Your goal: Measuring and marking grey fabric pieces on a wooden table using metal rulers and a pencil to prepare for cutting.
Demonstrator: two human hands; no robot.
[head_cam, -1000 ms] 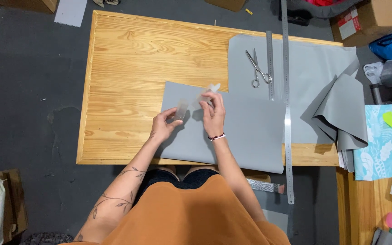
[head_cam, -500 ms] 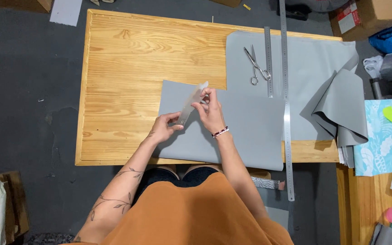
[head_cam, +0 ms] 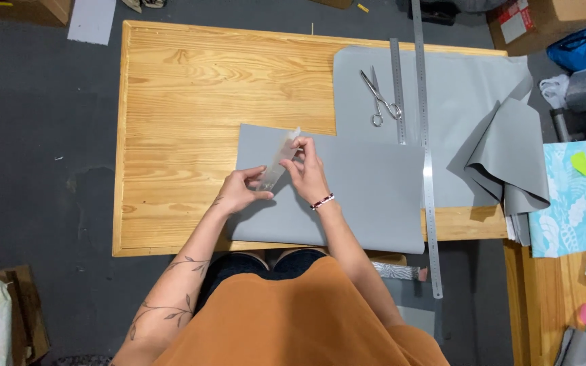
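Dark grey floor, and a knotty pine table (head_cam: pixel 191 88) sitting in the middle of it. A smooth grey sheet (head_cam: pixel 361 196) lies flat near the front edge. Both hands hold a clear plastic ruler (head_cam: pixel 279 159) tilted over that sheet: left hand (head_cam: pixel 239 193) pinching the lower end, right hand (head_cam: pixel 306 169) gripping the upper part. Steel scissors (head_cam: pixel 379 100) and two long metal rulers (head_cam: pixel 423 122) rest on a bigger grey sheet (head_cam: pixel 462 88) further back.

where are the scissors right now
In the head view the scissors lie on the large grey sheet at the table's far right, just left of the short metal ruler.
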